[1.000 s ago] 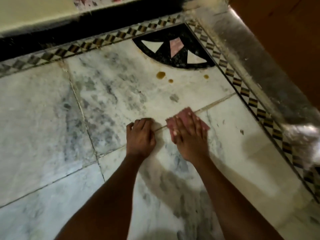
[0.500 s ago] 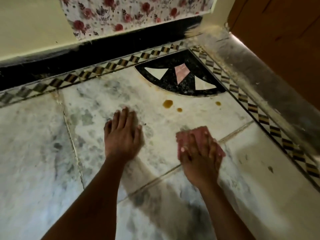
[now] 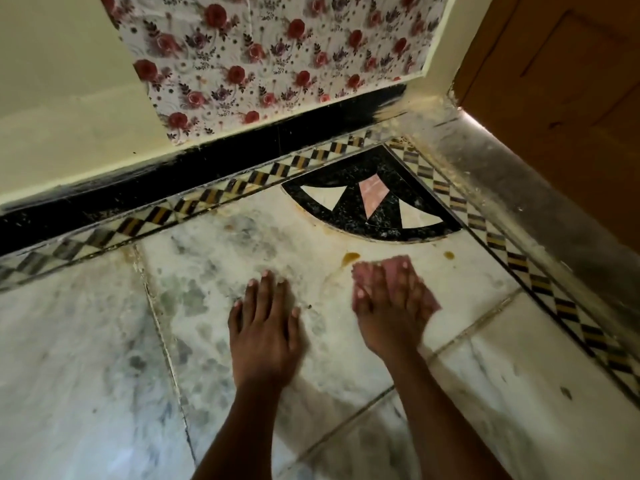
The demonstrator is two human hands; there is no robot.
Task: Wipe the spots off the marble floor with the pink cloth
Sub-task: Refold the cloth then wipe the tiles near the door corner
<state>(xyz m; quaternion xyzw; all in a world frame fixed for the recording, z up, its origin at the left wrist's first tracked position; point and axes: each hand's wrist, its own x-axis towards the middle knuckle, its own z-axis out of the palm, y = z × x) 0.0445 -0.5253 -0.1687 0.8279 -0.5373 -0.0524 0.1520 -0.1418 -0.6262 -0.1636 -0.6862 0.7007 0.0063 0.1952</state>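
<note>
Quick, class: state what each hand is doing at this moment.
Left hand: open, fingers straight, flat on the marble floor, holding nothing.
Right hand: open, straight fingers pressing the pink cloth onto the floor.

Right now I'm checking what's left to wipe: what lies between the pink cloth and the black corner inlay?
In the head view, one orange-brown spot just beyond the pink cloth, then bare marble up to the black corner inlay.

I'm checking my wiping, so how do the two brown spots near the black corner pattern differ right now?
The left spot is larger and sits right at the edge of the pink cloth under the right hand; the right spot is smaller and lies apart from the cloth, nearer the checkered border. Both are brownish-yellow and not yet wiped.
</note>
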